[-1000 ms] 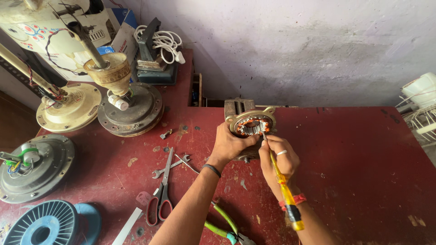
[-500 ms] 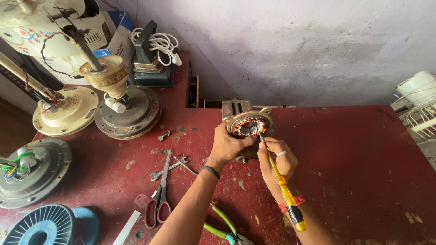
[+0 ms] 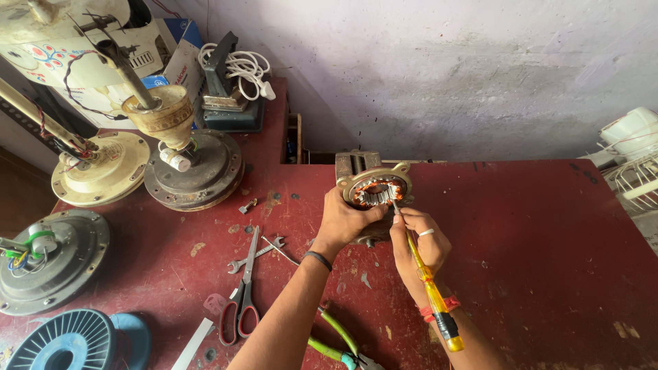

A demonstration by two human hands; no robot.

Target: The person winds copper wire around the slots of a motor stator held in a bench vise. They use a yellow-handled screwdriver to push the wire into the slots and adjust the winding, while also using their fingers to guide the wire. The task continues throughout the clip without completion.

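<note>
Seen from above on a scuffed red bench (image 3: 534,260): a small motor (image 3: 375,192) with copper windings, standing near the back edge, roughly mid-bench. Left hand (image 3: 346,223) wrapped around the motor's near-left side, fingers curled shut on the housing, a dark band at the wrist. Right hand (image 3: 419,243) just beside it, closed in a pinch around a yellow screwdriver (image 3: 428,284), the tip resting at the motor's front rim, the handle trailing back along the forearm; a ring on one finger, a red thread at the wrist.

Left of the forearms, red-handled scissors (image 3: 241,301) lying on the bench, blades pointing away, crossed near a small spanner (image 3: 255,255). Green-handled pliers (image 3: 336,346) partly tucked under the left forearm at the bottom edge.

Along the left side, well apart from the hands: a dark round fan motor (image 3: 195,175) with a cream and gold stem, a cream fan housing (image 3: 103,171) beside it, a grey round casing (image 3: 51,264) with coloured wires, and a blue spool (image 3: 65,342) at the near corner. At the back, a coil of white cable (image 3: 243,68) on a dark stand against the pale wall (image 3: 445,75). White wire fan guard (image 3: 634,178) at the right edge.
</note>
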